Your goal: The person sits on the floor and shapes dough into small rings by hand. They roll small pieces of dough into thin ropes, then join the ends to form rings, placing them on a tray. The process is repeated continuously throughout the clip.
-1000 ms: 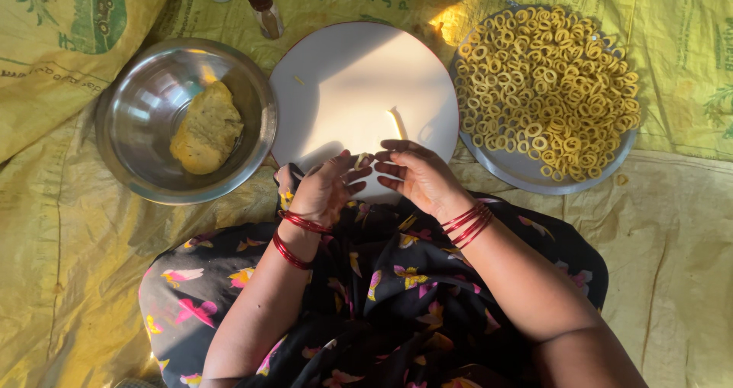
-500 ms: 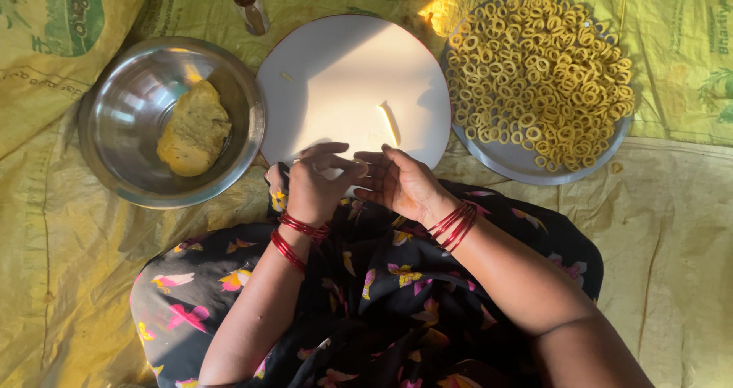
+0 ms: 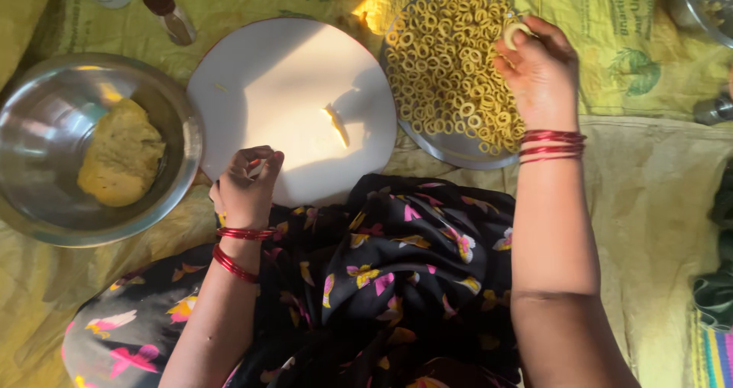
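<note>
Right hand (image 3: pixel 540 71): pinches dough ring (image 3: pixel 516 30) over ring-filled tray (image 3: pixel 458 147); best set gently in a gap. Left hand (image 3: pixel 246 189): curled, contents unclear.

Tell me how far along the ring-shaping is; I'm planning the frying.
Done: the tray is crowded with dough rings. In hand: the right hand holds one ring over it; the left hand rests at the white board. Left: a dough strip and the lump in the steel bowl.
</note>
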